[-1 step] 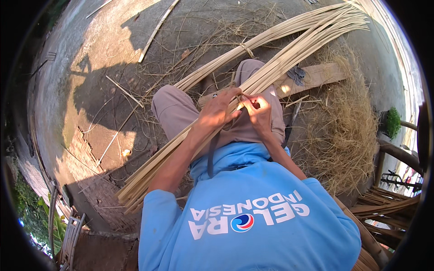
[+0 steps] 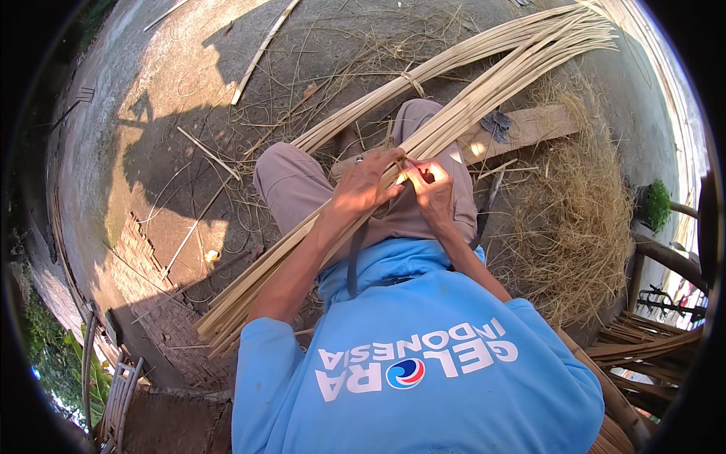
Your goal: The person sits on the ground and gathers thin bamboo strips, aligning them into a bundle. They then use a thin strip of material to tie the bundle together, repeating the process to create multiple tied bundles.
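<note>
A long bundle of pale bamboo strips [image 2: 484,91] lies slantwise across my lap, from the ground at lower left to the upper right. My left hand [image 2: 367,185] is closed over the bundle above my knees. Right beside it, my right hand [image 2: 432,189] pinches a strip of the same bundle between thumb and fingers. The two hands almost touch. A second bundle of strips [image 2: 355,113], tied with a band, lies just beyond my knees.
A wooden plank [image 2: 537,125] with a dark tool [image 2: 495,121] on it lies to the right. Dry shavings [image 2: 578,219] are heaped at right. Loose sticks [image 2: 261,53] lie on the concrete. More strips [image 2: 643,340] are stacked at lower right.
</note>
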A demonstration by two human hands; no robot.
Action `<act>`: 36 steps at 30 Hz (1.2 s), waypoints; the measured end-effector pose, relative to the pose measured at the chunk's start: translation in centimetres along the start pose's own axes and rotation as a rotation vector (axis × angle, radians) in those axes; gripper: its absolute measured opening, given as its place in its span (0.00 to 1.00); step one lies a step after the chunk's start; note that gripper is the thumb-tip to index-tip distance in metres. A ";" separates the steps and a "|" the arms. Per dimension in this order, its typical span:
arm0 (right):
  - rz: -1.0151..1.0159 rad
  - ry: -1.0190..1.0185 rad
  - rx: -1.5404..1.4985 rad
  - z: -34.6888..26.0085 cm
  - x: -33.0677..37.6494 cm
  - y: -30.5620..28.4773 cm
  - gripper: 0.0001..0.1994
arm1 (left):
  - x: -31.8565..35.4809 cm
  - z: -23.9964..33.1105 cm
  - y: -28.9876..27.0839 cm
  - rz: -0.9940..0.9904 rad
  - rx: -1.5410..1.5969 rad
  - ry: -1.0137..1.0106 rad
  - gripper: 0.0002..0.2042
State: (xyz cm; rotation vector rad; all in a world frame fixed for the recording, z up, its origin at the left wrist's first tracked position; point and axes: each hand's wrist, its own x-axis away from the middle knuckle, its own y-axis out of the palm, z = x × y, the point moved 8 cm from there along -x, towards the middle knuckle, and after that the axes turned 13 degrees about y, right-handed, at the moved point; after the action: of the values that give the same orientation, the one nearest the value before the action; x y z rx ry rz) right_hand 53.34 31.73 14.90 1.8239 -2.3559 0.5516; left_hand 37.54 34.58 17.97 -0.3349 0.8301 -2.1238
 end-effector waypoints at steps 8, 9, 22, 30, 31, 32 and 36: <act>0.074 0.029 -0.042 1.0 1.9 0.8 0.07 | -0.3 -0.5 -0.2 0.074 0.120 0.099 0.29; 0.073 0.015 -0.032 0.8 2.2 0.8 0.07 | -0.3 -0.5 -0.3 0.091 0.130 0.130 0.29; 0.061 -0.199 0.232 -3.7 2.4 -0.6 0.13 | -0.5 -0.1 -0.6 0.048 0.094 0.021 0.31; -0.095 -0.096 0.168 -3.4 0.0 0.4 0.09 | 0.9 1.3 -0.9 0.175 -0.077 -0.010 0.35; -0.125 -0.051 0.139 -2.5 -0.4 0.6 0.09 | 1.1 1.1 -0.6 0.176 -0.077 -0.007 0.34; -0.150 -0.004 0.110 -1.8 -0.6 0.8 0.09 | 1.0 1.3 -0.7 0.173 -0.075 0.000 0.34; -0.126 0.033 0.079 -0.2 -0.3 1.1 0.09 | 1.0 1.3 -0.4 0.061 0.001 -0.127 0.33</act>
State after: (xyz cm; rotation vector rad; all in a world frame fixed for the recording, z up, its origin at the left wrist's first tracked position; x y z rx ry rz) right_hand 52.32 32.30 14.79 1.9639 -2.2094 0.6618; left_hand 37.34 33.43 19.14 -0.4338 0.7561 -2.0239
